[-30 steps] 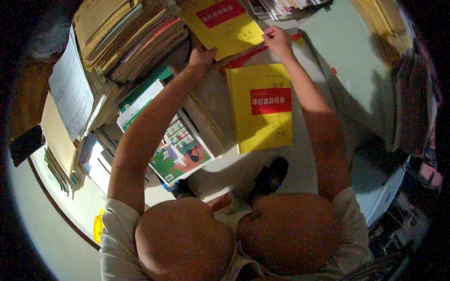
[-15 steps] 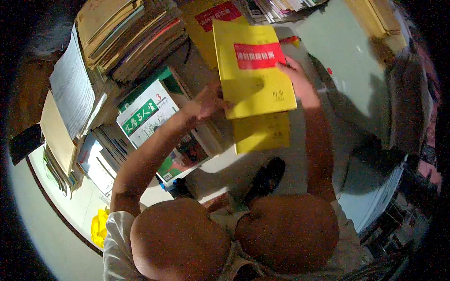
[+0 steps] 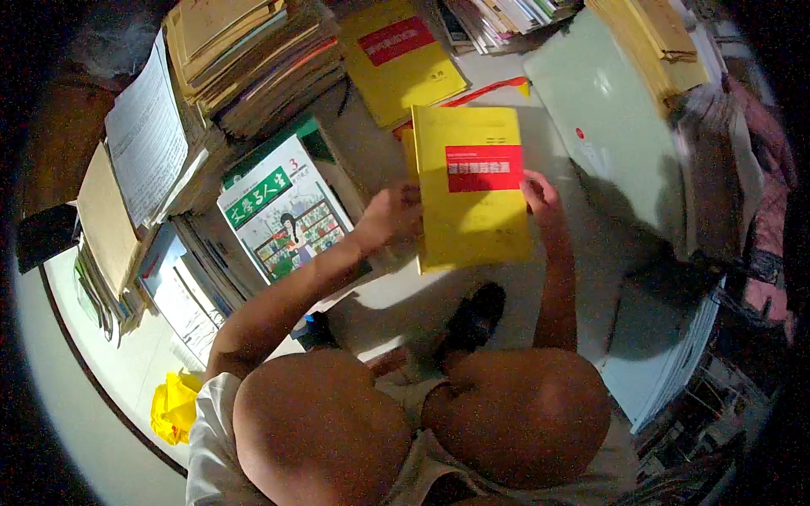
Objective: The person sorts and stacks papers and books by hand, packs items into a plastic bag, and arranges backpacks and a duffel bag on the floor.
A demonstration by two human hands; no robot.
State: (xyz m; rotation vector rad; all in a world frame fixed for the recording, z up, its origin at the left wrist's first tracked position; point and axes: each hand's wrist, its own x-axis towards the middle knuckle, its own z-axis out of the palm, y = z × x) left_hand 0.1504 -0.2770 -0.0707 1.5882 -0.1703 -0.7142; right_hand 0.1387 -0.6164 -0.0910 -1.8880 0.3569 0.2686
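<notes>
Over the floor between my hands is a small stack of yellow booklets [image 3: 472,223] with a red title band on the front. My left hand [image 3: 390,221] is closed at the stack's left edge, its fingertips partly hidden. On the right edge, my right hand [image 3: 542,199] grips the booklets with bent fingers. Beyond them lies another yellow booklet [image 3: 409,80] with a red band. A white magazine [image 3: 283,215] with a green title block rests on a pile just left of my left forearm.
Tall paper stacks [image 3: 253,63] stand at the upper left, with handwritten sheets [image 3: 148,139] beside them. A pale green board or cover [image 3: 599,118] lies to the right. A yellow bag [image 3: 175,407] is at the lower left. My dark shoe [image 3: 479,316] is below the booklets.
The booklets came down towards me, and the lower one that stuck out is now lined up with the top one. Both hands moved lower, uncovering the far booklet and a red strip.
</notes>
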